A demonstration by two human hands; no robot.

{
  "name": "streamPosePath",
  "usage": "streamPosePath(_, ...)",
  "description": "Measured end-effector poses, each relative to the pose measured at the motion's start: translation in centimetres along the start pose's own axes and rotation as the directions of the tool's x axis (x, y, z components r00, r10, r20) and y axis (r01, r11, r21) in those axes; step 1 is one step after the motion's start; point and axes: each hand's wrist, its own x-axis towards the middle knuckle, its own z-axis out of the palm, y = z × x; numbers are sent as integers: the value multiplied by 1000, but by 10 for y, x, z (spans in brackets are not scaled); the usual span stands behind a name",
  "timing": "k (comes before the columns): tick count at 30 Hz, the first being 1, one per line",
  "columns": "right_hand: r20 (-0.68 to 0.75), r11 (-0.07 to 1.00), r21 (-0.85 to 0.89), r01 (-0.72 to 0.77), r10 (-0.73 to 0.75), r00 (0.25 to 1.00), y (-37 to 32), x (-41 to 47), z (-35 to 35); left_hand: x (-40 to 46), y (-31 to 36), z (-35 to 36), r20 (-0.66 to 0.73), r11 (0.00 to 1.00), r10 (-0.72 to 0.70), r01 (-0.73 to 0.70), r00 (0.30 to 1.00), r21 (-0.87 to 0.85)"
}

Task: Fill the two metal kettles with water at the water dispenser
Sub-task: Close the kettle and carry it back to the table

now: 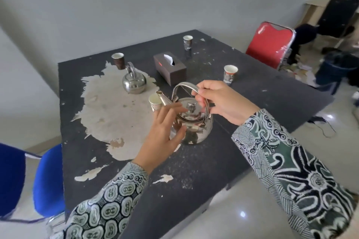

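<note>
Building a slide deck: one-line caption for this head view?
Right hand grips the near kettle by its handle; open left hand reaches toward it.

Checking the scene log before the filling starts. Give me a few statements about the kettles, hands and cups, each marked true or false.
1. The right hand grips the near kettle's handle. True.
2. The near kettle has no lid. False: its lid is on.
3. The far kettle lies tipped over. False: it stands upright.
4. The left hand is open beside the near kettle. True.
5. A tissue box sits on the table. True.
</note>
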Motion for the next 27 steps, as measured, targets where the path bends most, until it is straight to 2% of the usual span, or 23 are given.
streamPosePath(9,159,999,-26,45,-40,986,-14,61,-81,70,39,58,-108,976,-123,140,987,167)
streamPosePath(17,263,999,24,49,-53,963,-23,122,-130,151,24,73,-136,961,-128,157,982,227)
streamPosePath(21,319,995,97,8,-39,947,-28,165,-158,201,16,89,-197,914,-141,204,970,351)
streamPosePath(27,329,996,79,40,-64,942,-30,226,-193,267,13,116,-228,844,-153,247,962,476)
